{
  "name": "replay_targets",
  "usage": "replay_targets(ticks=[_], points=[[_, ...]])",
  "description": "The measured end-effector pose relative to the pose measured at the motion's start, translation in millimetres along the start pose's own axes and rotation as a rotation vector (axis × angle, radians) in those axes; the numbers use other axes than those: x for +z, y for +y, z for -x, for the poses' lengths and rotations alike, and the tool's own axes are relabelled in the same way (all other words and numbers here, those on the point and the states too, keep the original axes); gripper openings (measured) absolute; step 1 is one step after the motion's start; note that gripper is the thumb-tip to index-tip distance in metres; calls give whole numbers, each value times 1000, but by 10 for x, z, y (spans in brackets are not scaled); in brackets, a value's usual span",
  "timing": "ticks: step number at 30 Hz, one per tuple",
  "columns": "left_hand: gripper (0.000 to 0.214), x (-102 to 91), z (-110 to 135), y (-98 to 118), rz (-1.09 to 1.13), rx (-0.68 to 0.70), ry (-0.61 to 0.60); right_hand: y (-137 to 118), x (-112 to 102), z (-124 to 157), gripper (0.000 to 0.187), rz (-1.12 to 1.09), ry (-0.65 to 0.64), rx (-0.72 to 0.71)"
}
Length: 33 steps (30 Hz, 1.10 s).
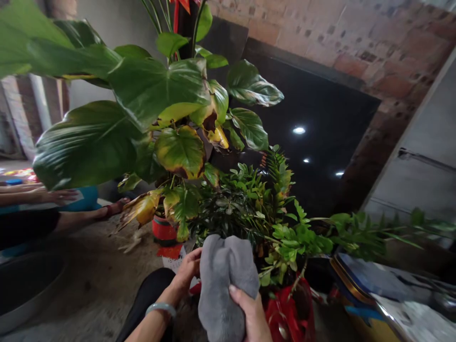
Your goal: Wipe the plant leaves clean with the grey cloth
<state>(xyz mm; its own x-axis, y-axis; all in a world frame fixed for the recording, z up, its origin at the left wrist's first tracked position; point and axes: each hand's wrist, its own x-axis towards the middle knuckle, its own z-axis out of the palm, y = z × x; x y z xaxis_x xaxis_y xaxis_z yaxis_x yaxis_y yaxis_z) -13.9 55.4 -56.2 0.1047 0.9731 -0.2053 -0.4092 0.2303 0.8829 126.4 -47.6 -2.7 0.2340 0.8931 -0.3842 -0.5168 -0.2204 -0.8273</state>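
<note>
A thick, soft grey cloth (228, 285), folded into a bulky pad, is held upright in front of me at the bottom centre. My right hand (252, 311) grips its lower right side, thumb pressed on the front, its other fingers hidden behind. At the cloth's left edge is my left hand (187, 273), fingers curled toward the back and their tips out of sight. A pale bangle (161, 308) circles the left wrist. Just beyond the cloth stand leafy green plants (231, 204); a larger plant with broad leaves (160, 85), some yellowed and brown-edged, rises at the left.
A red pot (164, 230) stands on the floor ahead. On the right are a red plastic bag (290, 313) and stacked flat boxes (359, 275). A large basin (30, 289) sits at lower left, near another person's hand (59, 195). A dark glossy panel (313, 123) leans against the brick wall.
</note>
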Motion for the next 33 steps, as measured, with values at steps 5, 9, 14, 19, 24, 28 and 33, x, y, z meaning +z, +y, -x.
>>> replay_targets(ticks=[5,9,14,19,24,28,33], points=[[33,-57,144,85,21,-67,134,-141,-24,-57,77,47,115,-135],[42,69,401,138,151,-125,-261,18,-102,-116,67,227,199,-231],[28,215,555,116,272,-201,-263,224,-180,-200,59,266,189,-317],[35,201,561,90,332,-227,-234,217,-222,-248,46,284,152,-279],[48,252,591,50,194,-303,-129,216,-189,-131,59,197,116,-206],[45,239,571,53,216,-328,-126,226,-183,-15,65,57,-61,-90],[43,179,537,107,233,-370,-97,149,-159,71,60,126,-77,-151]])
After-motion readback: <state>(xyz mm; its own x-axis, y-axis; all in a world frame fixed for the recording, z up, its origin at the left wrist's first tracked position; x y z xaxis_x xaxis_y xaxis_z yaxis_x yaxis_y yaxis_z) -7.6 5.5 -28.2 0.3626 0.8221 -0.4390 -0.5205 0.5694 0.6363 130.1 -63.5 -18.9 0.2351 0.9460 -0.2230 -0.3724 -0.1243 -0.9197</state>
